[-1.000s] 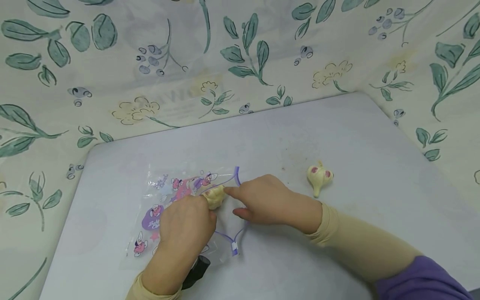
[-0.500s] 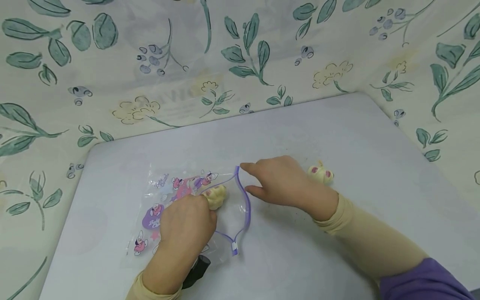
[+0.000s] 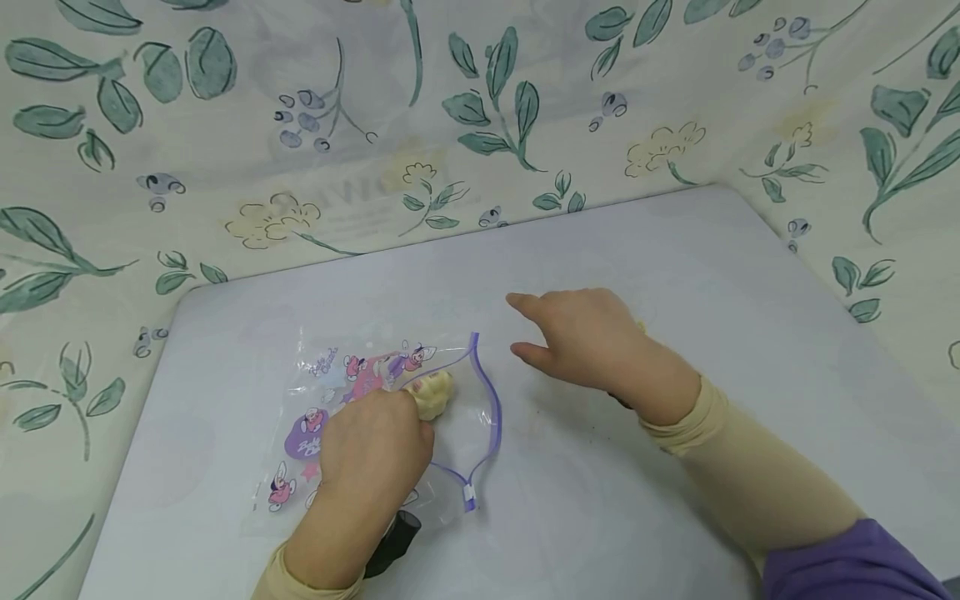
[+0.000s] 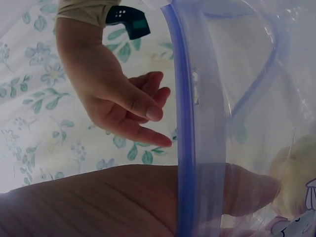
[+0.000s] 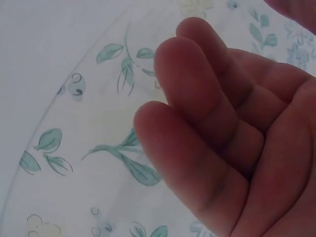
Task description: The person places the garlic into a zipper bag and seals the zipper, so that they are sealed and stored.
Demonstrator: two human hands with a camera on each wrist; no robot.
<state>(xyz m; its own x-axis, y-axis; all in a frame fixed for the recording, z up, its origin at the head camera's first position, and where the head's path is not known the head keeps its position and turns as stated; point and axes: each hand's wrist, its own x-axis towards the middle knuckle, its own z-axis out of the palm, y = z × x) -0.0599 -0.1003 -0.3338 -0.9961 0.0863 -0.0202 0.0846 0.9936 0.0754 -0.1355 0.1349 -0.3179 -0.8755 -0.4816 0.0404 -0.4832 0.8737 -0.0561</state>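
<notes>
Gripping garlic bulb (image 3: 433, 394) at thumb side, left hand (image 3: 375, 446) inside bag (image 3: 496, 421); right hand (image 3: 588, 340) loose, apart

The bag (image 3: 497, 414) gapes rightward — passable, until the pale bulb (image 3: 433, 395) and left hand (image 3: 377, 439) obstruct.

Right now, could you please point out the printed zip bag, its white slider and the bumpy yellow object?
Printed zip bag (image 3: 366, 375), head view: its pink print.
White slider (image 3: 469, 492), head view: its middle.
Bumpy yellow object (image 3: 432, 397), head view: its exposed side.
</notes>
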